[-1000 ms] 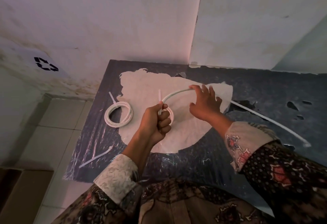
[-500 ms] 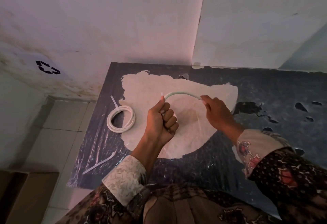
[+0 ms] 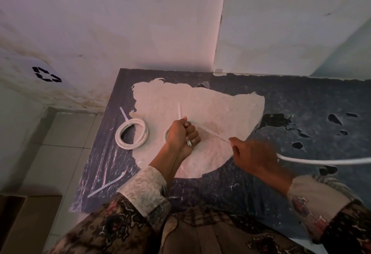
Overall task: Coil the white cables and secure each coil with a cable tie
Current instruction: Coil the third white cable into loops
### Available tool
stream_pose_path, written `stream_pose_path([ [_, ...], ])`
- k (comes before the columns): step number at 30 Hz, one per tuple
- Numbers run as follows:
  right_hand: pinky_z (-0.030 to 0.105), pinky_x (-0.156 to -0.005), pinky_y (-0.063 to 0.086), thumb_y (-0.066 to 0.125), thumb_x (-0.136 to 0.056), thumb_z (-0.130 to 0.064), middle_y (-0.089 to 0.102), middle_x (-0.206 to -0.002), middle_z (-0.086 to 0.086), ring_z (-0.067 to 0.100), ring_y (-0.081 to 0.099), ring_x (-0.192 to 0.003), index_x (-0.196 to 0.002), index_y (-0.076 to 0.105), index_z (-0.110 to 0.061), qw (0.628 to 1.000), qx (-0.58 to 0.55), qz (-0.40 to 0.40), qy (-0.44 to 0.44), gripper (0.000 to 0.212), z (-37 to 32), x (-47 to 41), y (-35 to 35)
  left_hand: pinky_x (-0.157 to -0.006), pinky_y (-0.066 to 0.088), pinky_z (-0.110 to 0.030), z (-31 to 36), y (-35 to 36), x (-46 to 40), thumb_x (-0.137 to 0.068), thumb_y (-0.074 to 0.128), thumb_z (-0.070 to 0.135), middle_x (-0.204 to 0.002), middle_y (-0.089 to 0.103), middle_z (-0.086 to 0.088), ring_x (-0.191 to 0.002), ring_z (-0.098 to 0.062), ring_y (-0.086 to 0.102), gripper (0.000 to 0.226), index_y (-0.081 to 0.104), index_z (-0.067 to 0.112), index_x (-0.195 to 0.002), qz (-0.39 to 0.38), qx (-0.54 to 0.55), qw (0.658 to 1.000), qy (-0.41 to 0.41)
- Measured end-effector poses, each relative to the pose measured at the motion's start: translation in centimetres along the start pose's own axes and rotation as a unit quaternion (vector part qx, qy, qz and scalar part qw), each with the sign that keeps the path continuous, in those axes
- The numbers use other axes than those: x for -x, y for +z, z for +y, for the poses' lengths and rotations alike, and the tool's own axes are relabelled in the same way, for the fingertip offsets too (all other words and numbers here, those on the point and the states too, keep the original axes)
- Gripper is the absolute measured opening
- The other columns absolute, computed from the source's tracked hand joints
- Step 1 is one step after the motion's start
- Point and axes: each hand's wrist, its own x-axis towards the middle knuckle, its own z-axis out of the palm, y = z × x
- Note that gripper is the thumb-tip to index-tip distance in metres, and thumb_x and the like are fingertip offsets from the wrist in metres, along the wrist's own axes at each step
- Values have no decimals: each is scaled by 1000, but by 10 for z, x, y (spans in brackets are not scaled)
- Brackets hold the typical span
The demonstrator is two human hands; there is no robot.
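left hand [image 3: 181, 133] fisted near the middle of the worktop [image 3: 301, 97], grip closed on a small coil [image 3: 167, 133] of white cable, one cut end poking out under the knuckles, a thin white strip [image 3: 179, 111], probably a tie, standing up out of the fist. from the fist, cable [image 3: 210, 134] running taut and straight toward the right front, long axis slanting down to the right hand [image 3: 253, 157]. right grip pinched shut on that run, blurred, so exact finger placement cannot be told. beyond it, the loose tail [image 3: 321, 161] sweeping off toward the right edge and out of view. so the unwound length lies wholly to the right of the coil, right hand nearer to it by far; likely next: swing that length back round toward the left fist to lay another loop, left holding the coil steady. finished coil [image 3: 132, 134] lying flat by the left edge, tied, tie tail pointing to the back. spare tie [image 3: 106, 185] near the front left corner, well apart from both hands. task judged partway: one coil done, second in hand.
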Motion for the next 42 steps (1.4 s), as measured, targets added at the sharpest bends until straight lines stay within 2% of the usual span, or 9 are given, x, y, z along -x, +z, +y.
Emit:
stream_pose_path([
  [6, 34, -62, 45, 38, -101, -31, 73, -97, 6, 29, 71, -81, -132, 48, -16, 972, 148, -147, -111, 36, -45, 11, -44, -41, 27, -20, 1, 19, -1, -108, 35, 33, -44, 29, 2, -37, -10, 25, 52, 33, 17, -59, 79, -94, 991, 58],
  [9, 43, -72, 59, 50, -96, -27, 72, -96, 10, 32, 71, -81, -126, 49, -14, 956, 171, -201, -126, 33, -61, 6, -64, -43, 29, -22, 7, 23, 2, -109, 32, 31, -44, 29, 2, -37, -10, 26, 51, 33, 16, -60, 63, -177, 979, 73],
  [14, 39, -73, 48, 58, -96, -13, 68, -107, 11, 29, 68, -93, -121, 51, -10, 902, 263, -227, -255, 26, -66, -12, -128, -39, 26, -24, 33, -2, 3, -110, 29, 27, -47, 21, 3, -37, -11, 19, 45, 30, 20, -65, 19, -179, 981, 74],
  [19, 39, -70, 54, 63, -95, -11, 69, -103, 10, 28, 71, -90, -120, 56, -9, 859, 362, -238, -272, 25, -64, -11, -187, -38, 25, -24, 52, -9, 16, -110, 28, 27, -50, 22, 3, -37, -10, 20, 45, 35, 17, -67, -64, -132, 988, 41],
  [23, 42, -69, 56, 64, -91, -4, 71, -93, 12, 39, 72, -93, -85, 50, -10, 828, 368, -204, -370, 17, -85, -6, -217, -38, 23, -23, 45, 14, 22, -110, 29, 30, -52, 25, 4, -38, -8, 21, 44, 37, 16, -68, -83, -157, 984, -5],
  [27, 44, -66, 59, 70, -86, -17, 47, -66, 8, 36, 72, -81, -76, 46, -11, 802, 328, -199, -458, 26, -108, -15, -216, -35, 22, -22, 32, 27, 22, -108, 32, 28, -50, 25, 4, -38, -8, 20, 43, 34, 19, -66, -53, -225, 973, -15],
  [35, 35, -67, 58, 52, -90, -63, 71, -86, 0, 26, 73, -80, -98, 69, -19, 848, 258, -68, -459, 48, -112, -48, -195, -58, 33, -29, 39, 20, 31, -99, 47, 19, -69, 43, -8, -63, -17, 36, 20, 53, 8, -84, -63, -272, 960, 28],
  [39, 33, -68, 56, 60, -84, -67, 66, -77, -8, 15, 65, -72, -88, 67, -27, 888, 154, -150, -405, 42, -119, -57, -188, -55, 49, -22, 43, 10, 32, -104, 41, 4, -58, 60, -1, -53, -9, 57, 32, 57, 9, -77, -148, -353, 924, -16],
  [42, 33, -68, 53, 69, -86, -48, 57, -73, -14, 8, 55, -70, -82, 59, -30, 900, 92, -275, -326, 21, -127, -63, -183, -73, 53, -25, 38, -6, 25, -93, 57, 0, -71, 64, -4, -71, -13, 63, 23, 68, 14, -78, -167, -429, 888, -8],
])
